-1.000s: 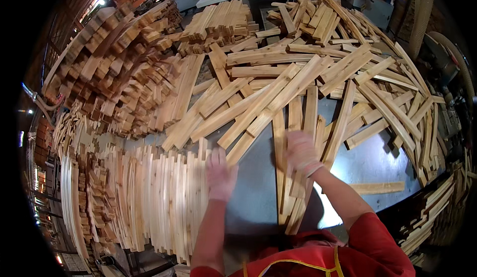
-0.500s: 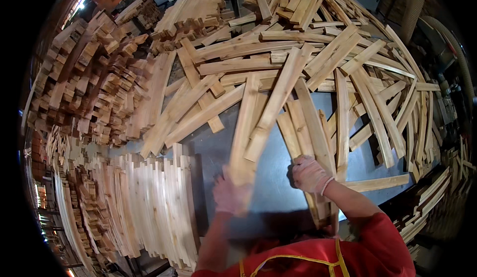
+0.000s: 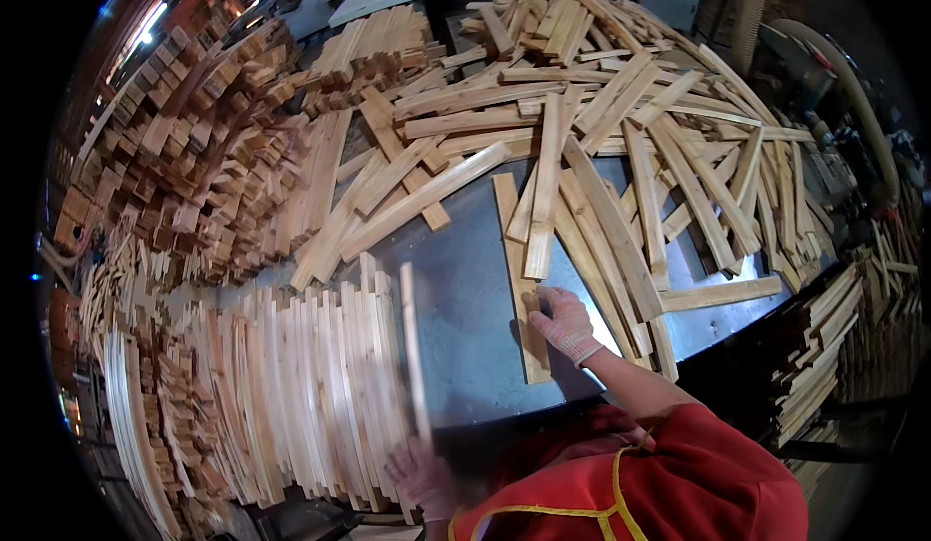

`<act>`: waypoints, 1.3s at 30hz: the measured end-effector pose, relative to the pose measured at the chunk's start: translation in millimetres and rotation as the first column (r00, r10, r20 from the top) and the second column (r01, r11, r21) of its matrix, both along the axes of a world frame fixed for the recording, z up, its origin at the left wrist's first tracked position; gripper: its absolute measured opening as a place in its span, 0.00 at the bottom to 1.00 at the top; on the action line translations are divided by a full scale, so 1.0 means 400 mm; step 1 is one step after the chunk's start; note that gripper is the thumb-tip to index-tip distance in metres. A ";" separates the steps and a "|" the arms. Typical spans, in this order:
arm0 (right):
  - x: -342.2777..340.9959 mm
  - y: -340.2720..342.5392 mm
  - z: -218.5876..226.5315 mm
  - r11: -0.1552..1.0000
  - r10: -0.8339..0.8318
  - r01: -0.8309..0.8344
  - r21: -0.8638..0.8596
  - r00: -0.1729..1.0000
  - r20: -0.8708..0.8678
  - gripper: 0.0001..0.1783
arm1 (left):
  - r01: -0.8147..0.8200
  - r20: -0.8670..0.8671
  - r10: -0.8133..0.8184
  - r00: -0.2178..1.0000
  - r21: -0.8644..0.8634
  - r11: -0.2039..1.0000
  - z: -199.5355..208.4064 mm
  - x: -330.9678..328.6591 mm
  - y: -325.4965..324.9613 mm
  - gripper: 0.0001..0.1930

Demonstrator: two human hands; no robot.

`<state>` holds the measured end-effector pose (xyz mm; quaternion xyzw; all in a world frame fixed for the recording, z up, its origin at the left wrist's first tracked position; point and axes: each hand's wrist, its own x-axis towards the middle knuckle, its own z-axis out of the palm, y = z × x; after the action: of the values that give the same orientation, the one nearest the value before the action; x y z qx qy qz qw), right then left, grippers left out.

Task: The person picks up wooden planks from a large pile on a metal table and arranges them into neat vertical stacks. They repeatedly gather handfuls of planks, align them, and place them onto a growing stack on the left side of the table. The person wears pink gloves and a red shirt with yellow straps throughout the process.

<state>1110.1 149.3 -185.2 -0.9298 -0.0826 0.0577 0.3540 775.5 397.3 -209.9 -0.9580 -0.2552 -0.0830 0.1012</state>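
Observation:
My right hand (image 3: 564, 325), in a pale glove, is closed on the right edge of a wooden board (image 3: 517, 250) lying lengthwise on the grey metal table (image 3: 456, 289). Lower left, my left hand (image 3: 423, 480) is slightly blurred, its fingers spread beside the near ends of a row of upright-edged boards (image 3: 310, 396). Just above that hand a single narrow board (image 3: 412, 347) stands on edge, smeared by motion, a small gap from the row's right side. Right of my right hand, several boards (image 3: 611, 240) lie slanted and overlapping.
A tangled heap of loose boards (image 3: 543, 95) covers the table's far side. Tall stacks of wood (image 3: 184, 163) rise on the left. More boards (image 3: 819, 347) are stacked off the table's right edge. A flexible hose (image 3: 752, 17) hangs at the far right.
My left hand has moved left and nearer, and a board now stands beside the row there. My right hand has shifted left onto a different board. The whole view has turned slightly.

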 end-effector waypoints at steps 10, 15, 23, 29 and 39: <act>0.257 -0.332 0.099 0.879 -0.291 0.270 -0.394 0.957 0.005 0.23 | 0.182 -0.016 -0.209 0.978 -0.435 0.882 0.136 0.297 -0.085 0.44; 0.125 -0.274 0.120 0.991 -0.123 0.111 -0.078 0.975 -0.183 0.24 | 0.284 0.182 -0.291 0.939 -0.889 0.360 0.121 0.594 -0.273 0.42; 0.057 -0.385 0.040 0.961 0.080 -0.047 -0.271 0.991 0.111 0.42 | 0.096 -0.008 -0.239 0.971 -0.902 0.421 0.007 0.802 -0.403 0.20; 0.059 -0.523 -0.025 0.978 -0.103 0.104 -0.182 0.995 0.016 0.45 | 0.124 0.120 -0.035 0.992 -0.929 0.348 0.114 0.597 -0.284 0.15; 0.012 -0.615 -0.034 0.972 -0.183 0.183 -0.149 0.983 0.013 0.37 | -0.092 -0.146 0.068 0.987 -0.165 0.982 0.051 0.255 0.047 0.40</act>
<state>1115.1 -96.6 -198.9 -0.9573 0.0084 0.0314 0.2874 877.6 415.9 -189.4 -0.9556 -0.2920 0.0105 0.0392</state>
